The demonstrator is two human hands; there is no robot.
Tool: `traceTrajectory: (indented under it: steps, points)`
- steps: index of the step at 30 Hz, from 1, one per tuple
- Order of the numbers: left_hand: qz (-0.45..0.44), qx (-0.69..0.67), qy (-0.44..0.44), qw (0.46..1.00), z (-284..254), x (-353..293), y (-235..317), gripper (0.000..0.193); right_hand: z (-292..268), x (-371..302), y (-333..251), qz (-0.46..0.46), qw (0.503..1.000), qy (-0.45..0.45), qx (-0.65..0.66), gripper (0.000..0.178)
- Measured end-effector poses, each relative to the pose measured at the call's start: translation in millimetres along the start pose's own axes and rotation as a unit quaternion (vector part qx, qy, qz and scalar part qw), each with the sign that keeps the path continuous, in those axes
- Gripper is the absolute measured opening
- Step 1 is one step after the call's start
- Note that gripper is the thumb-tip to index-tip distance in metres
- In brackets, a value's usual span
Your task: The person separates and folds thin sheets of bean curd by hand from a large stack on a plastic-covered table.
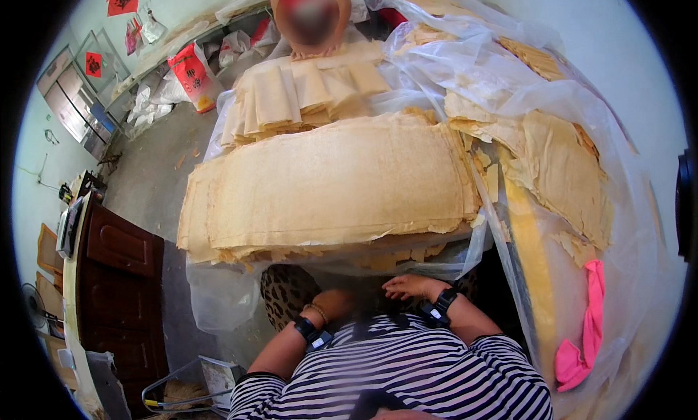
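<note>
A wide stack of thin, tan, ragged-edged sheets (327,180) lies on the plastic-covered table in front of me. My left hand (338,304) is low over my lap, short of the stack; its fingers are smeared and dark, so their state does not show. Beside it, my right hand (408,286) rests near my lap with its fingers stretched and slightly apart, holding nothing. Neither hand touches the sheets. Beyond the stack, several folded tan sheets (276,100) lie in overlapping rows.
Across the table a person in red (309,20) has their hands on the far sheets. Clear plastic film (480,78) and broken sheets (560,165) cover the right side, with a pink cloth (585,340). A dark wooden cabinet (120,274) stands at left; a red-and-white sack (195,77) is behind.
</note>
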State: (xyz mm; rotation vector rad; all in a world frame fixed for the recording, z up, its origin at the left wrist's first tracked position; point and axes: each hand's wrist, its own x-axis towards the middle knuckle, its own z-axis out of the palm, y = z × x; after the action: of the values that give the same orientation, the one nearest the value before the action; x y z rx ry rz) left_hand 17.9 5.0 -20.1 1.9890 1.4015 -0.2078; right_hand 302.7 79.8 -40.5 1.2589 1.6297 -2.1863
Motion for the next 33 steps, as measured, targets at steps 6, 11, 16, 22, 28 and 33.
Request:
traceTrajectory:
  steps: [6, 11, 16, 22, 28, 33]
  points:
    - [-0.005, 0.011, 0.0, 1.0, -1.7, -5.7, 3.6, 0.036, -0.4, 7.1, 6.6, 0.001, 1.0, -0.007, 0.008, 0.054]
    - [-0.026, 0.022, -0.025, 0.999, -20.5, -12.8, 21.9, 0.036, -0.2, 7.1, 9.1, -0.004, 1.0, 0.01, -0.001, 0.052]
    - [-0.035, 0.019, -0.011, 0.999, 1.2, -2.3, 3.7, 0.036, 0.5, 12.1, 14.2, -0.008, 1.0, 0.011, 0.006, 0.054]
    - [-0.003, 0.053, -0.002, 0.999, 5.5, -1.9, -0.9, 0.036, 0.8, 15.0, 11.7, -0.006, 1.0, 0.012, -0.004, 0.051]
    - [-0.024, 0.046, -0.012, 0.999, -14.3, -9.3, 22.6, 0.029, -0.7, 12.5, 15.0, -0.011, 1.0, 0.003, 0.0, 0.051]
    - [-0.028, 0.073, -0.012, 0.997, -15.8, -10.2, 26.9, 0.03, 0.9, 10.3, 13.1, -0.005, 1.0, 0.007, 0.007, 0.051]
